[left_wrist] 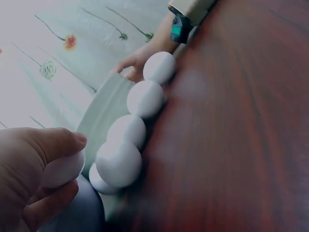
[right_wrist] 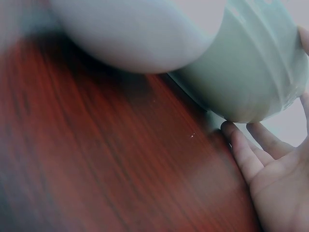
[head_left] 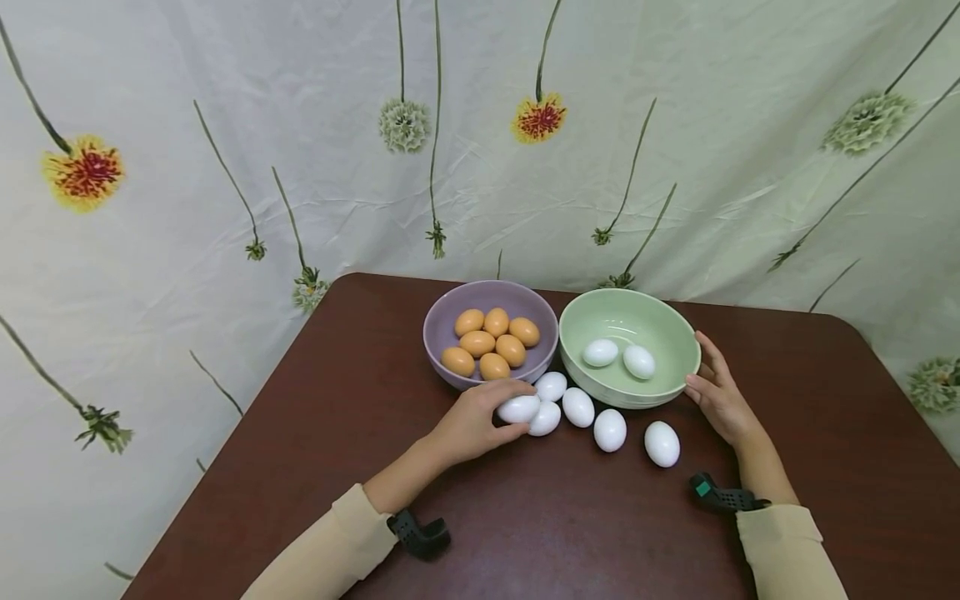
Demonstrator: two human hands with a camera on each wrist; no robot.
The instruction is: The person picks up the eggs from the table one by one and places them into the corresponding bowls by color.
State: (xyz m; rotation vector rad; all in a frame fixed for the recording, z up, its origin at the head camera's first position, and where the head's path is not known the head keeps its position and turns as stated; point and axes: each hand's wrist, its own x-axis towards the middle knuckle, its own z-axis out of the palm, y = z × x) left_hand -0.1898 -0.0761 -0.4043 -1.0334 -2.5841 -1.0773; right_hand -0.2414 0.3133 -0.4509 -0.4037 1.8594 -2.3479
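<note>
My left hand point(head_left: 480, 418) pinches a white egg point(head_left: 519, 409) between thumb and fingers, right in front of the purple bowl point(head_left: 432, 354). Several brown eggs point(head_left: 477, 343) lie inside that bowl. Beside it stands a green bowl point(head_left: 628, 398) with two white eggs point(head_left: 639, 362) in it. At the green bowl's right side, my right hand point(head_left: 723, 400) rests its fingertips against the outer wall, fingers fairly straight in the right wrist view. Several white eggs point(head_left: 610, 430) lie in a loose row on the table before the bowls, the closest just beside the held egg.
The bowls stand side by side near the back edge of the dark brown table point(head_left: 540, 517). Behind it hangs a pale cloth point(head_left: 337, 100) printed with flowers. A black band point(head_left: 420, 535) sits on each wrist.
</note>
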